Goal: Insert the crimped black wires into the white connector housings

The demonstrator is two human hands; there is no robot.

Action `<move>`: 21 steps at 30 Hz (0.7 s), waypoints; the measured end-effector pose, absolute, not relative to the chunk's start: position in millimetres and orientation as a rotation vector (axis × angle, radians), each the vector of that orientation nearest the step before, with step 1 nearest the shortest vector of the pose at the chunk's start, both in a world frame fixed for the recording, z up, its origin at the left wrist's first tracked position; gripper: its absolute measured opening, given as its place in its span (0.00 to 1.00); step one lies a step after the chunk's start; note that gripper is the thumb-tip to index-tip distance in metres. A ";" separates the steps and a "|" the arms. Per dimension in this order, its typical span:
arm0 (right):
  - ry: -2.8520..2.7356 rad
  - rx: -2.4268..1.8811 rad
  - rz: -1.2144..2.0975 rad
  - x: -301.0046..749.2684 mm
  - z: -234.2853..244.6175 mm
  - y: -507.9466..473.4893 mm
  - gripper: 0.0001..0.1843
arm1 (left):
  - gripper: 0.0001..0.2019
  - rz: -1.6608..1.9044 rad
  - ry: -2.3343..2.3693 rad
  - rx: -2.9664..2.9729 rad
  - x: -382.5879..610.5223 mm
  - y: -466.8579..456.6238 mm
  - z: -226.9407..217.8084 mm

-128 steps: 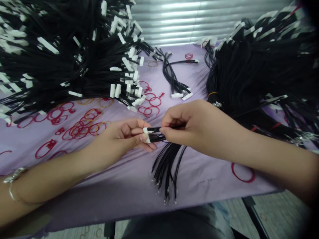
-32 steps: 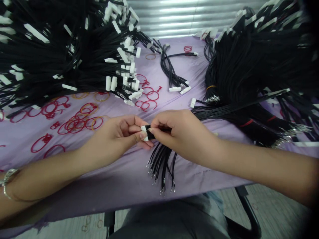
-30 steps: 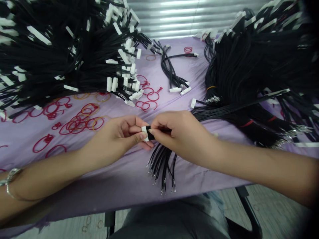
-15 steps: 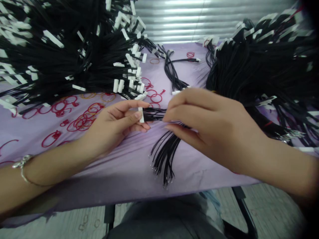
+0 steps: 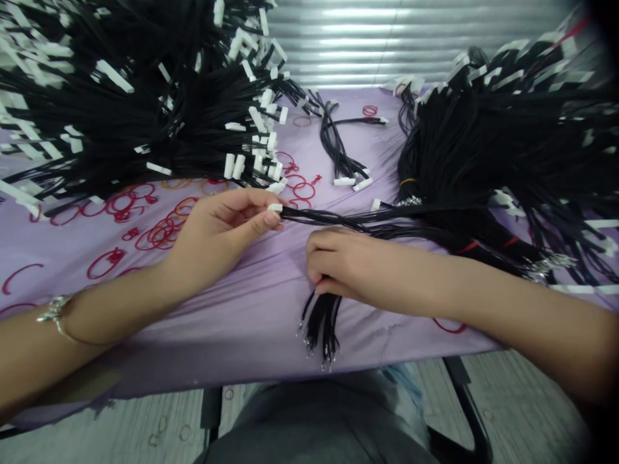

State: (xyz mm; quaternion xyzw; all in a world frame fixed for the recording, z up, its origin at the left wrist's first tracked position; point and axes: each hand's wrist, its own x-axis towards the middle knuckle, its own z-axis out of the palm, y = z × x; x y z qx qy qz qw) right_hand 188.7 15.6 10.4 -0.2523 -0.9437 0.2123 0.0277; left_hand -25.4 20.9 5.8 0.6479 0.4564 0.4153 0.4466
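Left hand (image 5: 217, 235) pinching a white plastic connector (image 5: 275, 208) between thumb and index. Black wires (image 5: 333, 216) run right from the connector, long axis near horizontal, toward the banded wire bundle (image 5: 435, 171). Right hand (image 5: 338, 261) sits below those wires, right of the connector, fingers curled over crimped wire ends (image 5: 320, 328); can't tell if it's gripping them.

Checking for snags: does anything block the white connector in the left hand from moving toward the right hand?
Nothing visible blocks it. The white connector in the left hand has only its own black wires running rightward, passing just beyond the right hand without anything lying across them.
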 end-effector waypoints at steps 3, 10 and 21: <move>-2.956 -0.695 0.784 191.6 17.2 16.0 0.05 | 0.05 0.968 1.156 1.623 -24.6 20.5 8.5; -3.095 -0.583 0.900 191.0 25.7 10.2 0.08 | 0.04 0.843 1.167 1.493 -21.3 18.7 10.2; -2.744 -0.745 1.083 187.6 30.2 4.2 0.06 | 0.06 0.681 0.991 1.290 -17.1 10.4 7.8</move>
